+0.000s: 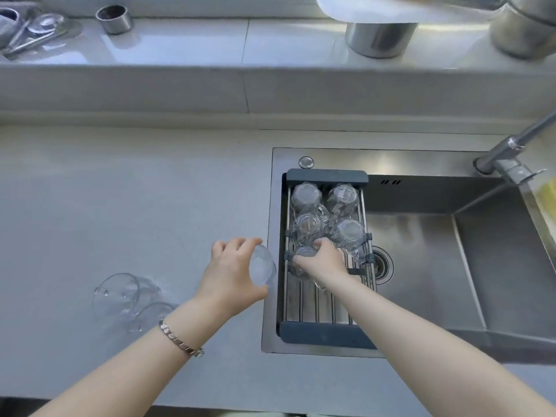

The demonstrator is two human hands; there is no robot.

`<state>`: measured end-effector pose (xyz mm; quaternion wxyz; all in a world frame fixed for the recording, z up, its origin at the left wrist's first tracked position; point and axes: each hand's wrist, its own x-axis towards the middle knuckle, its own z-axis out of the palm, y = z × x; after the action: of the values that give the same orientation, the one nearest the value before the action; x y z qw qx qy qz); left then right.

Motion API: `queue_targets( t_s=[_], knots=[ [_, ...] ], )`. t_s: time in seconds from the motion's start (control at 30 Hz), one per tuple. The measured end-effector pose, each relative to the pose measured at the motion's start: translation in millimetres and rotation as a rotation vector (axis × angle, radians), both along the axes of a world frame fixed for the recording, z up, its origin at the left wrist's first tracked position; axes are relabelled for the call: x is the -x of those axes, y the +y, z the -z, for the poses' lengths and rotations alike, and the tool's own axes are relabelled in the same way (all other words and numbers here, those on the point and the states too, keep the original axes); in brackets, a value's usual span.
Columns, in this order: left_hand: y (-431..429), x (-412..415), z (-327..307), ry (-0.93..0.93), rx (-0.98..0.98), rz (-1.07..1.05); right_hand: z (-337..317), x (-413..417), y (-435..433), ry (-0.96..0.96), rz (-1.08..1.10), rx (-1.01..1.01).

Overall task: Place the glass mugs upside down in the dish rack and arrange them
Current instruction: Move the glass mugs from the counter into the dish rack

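Grey stone table (120,191) fills the left and middle of the frame, with a raised ledge (210,52) across the top. Set into the table at the right is a steel sink (451,251), its tap (511,152) reaching in from the upper right edge. Over the left end of the sink sits a dish rack (326,331) with dark end bars and metal rods.

Four glass mugs stand upside down in the far half of the rack, two by two: one at the far left (305,197), one at the far right (343,198), one behind the right hand on the left (308,227) and one on the right (349,233). The right hand (323,261), in the centre of the frame, is closed around a fifth mug (304,257) in the rack, just in front of the left pair; much of that mug is hidden by the fingers. The left hand (234,272), left of the rack and over the table's edge, grips another mug (262,266) tipped on its side, its base facing the rack.

Lower left on the table, two more mugs (129,299) stand close together. A bracelet (180,340) circles the left wrist. On the ledge sit a small metal cup (115,19) at upper left and a steel pot (380,39) at upper right.
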<state>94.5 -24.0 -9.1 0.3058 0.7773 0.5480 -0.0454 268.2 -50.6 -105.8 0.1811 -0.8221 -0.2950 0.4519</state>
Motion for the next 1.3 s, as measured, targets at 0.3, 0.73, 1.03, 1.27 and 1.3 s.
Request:
queue_targets(
  t_s=[0.3,0.73,1.03,1.27,1.3],
  knots=[
    [0,-33,-4,-0.281,0.362,-0.372,-31,-38,-84,0.219,-0.304,-0.377],
    [4,-92,58,0.172,-0.105,0.522,-47,-75,-100,-0.269,-0.14,-0.166],
    [7,-91,86,0.269,-0.124,0.604,7,-50,-50,-0.452,-0.087,0.148],
    [6,-87,90,0.219,-0.101,0.554,17,-39,-62,-0.454,-0.043,-0.104],
    [7,-86,90,0.215,-0.096,0.553,16,-41,-66,-0.414,-0.022,-0.125]
  ],
)
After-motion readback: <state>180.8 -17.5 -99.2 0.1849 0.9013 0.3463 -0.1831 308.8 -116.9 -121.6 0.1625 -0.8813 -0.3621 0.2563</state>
